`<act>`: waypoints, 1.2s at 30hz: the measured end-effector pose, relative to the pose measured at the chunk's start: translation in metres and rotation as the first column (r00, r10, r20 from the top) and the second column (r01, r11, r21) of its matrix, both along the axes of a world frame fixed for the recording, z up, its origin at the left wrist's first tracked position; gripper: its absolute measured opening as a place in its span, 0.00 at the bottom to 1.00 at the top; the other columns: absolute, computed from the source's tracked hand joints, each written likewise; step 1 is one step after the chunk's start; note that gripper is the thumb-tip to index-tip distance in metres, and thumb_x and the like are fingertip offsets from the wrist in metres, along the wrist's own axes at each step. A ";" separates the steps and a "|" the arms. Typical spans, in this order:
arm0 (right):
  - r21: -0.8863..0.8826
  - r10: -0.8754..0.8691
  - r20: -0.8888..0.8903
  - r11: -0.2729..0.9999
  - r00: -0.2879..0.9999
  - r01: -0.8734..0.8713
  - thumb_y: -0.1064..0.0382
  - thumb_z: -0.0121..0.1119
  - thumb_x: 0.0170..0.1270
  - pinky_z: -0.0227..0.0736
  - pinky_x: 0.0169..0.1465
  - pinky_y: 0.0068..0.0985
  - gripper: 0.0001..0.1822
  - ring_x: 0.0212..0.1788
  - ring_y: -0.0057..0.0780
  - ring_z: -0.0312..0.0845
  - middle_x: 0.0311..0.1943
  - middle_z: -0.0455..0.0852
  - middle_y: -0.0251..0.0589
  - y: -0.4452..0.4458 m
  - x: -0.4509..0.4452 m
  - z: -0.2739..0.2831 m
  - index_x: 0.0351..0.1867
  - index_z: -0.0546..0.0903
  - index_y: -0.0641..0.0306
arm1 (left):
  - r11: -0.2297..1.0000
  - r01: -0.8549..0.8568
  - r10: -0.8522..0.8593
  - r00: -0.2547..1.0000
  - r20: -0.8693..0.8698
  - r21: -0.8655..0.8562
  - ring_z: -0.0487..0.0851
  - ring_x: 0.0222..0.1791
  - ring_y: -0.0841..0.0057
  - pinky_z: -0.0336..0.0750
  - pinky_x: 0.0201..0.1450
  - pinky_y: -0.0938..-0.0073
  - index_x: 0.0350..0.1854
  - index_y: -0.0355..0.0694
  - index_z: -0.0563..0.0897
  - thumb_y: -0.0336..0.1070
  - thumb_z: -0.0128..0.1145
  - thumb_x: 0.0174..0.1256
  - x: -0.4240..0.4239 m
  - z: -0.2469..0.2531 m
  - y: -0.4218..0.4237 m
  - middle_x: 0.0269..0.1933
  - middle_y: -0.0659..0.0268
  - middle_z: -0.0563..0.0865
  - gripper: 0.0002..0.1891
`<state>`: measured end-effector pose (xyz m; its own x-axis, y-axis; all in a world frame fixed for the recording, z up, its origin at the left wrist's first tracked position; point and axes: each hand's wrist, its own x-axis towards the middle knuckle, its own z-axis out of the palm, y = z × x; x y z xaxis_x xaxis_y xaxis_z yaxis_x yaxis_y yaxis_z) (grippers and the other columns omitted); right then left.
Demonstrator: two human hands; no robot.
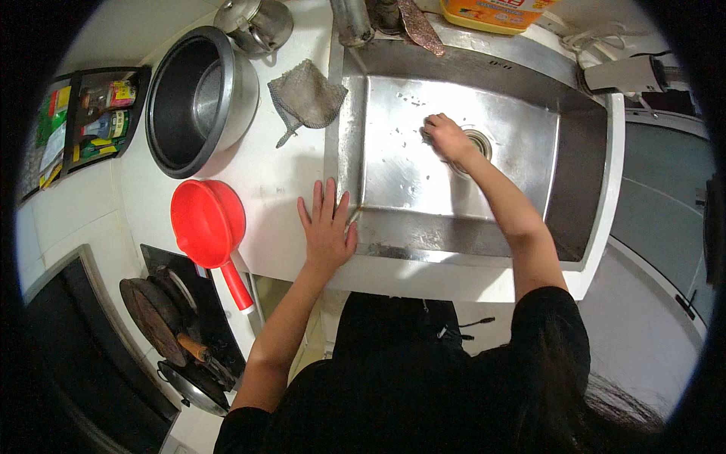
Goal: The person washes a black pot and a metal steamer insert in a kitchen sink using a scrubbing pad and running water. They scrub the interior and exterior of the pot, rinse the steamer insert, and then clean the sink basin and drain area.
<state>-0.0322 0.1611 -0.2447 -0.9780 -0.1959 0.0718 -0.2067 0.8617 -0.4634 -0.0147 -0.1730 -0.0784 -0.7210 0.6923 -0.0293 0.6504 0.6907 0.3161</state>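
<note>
My left hand rests flat with spread fingers on the white countertop, at the near left corner of the stainless steel sink. My right hand reaches down into the sink with curled fingers, just left of the round drain. Something small and dark shows at its fingertips, but I cannot tell what it is or whether it is gripped. Dark bits and droplets are scattered over the sink floor. Left of the sink, a grey mesh cloth lies on the counter.
A large dark-lined pot, a red plastic ladle and a steel kettle stand to the left. Behind the sink are the faucet base and an orange-labelled container. Pans sit at lower left.
</note>
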 end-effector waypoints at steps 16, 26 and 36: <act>0.174 -0.186 -0.211 0.959 0.960 0.224 0.65 0.54 0.54 0.73 0.50 0.31 0.08 0.46 0.41 0.74 0.40 0.80 0.42 -0.019 -0.067 -0.024 0.32 0.82 0.63 | 1.000 0.024 -0.024 1.000 0.014 0.012 0.52 0.71 0.49 0.38 0.66 0.36 0.59 0.35 0.71 0.39 0.54 0.54 -0.004 -0.005 -0.002 0.70 0.47 0.57 0.28; 0.029 -0.410 -0.051 0.911 0.911 0.412 0.74 0.55 0.47 0.73 0.50 0.35 0.16 0.46 0.48 0.75 0.41 0.80 0.48 0.052 0.018 0.014 0.40 0.82 0.60 | 1.000 -0.014 0.014 1.000 0.017 0.011 0.52 0.72 0.51 0.37 0.66 0.36 0.55 0.34 0.73 0.39 0.54 0.54 -0.001 -0.003 -0.002 0.70 0.48 0.58 0.25; 0.080 -0.351 0.157 0.936 0.923 0.343 0.73 0.57 0.50 0.71 0.57 0.33 0.18 0.51 0.41 0.72 0.48 0.78 0.43 0.035 0.041 -0.009 0.44 0.84 0.54 | 0.999 0.002 -0.002 1.000 0.001 0.044 0.53 0.71 0.50 0.37 0.66 0.38 0.54 0.34 0.74 0.38 0.54 0.54 -0.002 -0.002 -0.001 0.70 0.48 0.59 0.24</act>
<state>0.0092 0.1964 -0.2538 -0.9824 0.1586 -0.0988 0.1856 0.8886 -0.4195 -0.0166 -0.1742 -0.0805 -0.7198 0.6942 0.0006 0.6513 0.6751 0.3465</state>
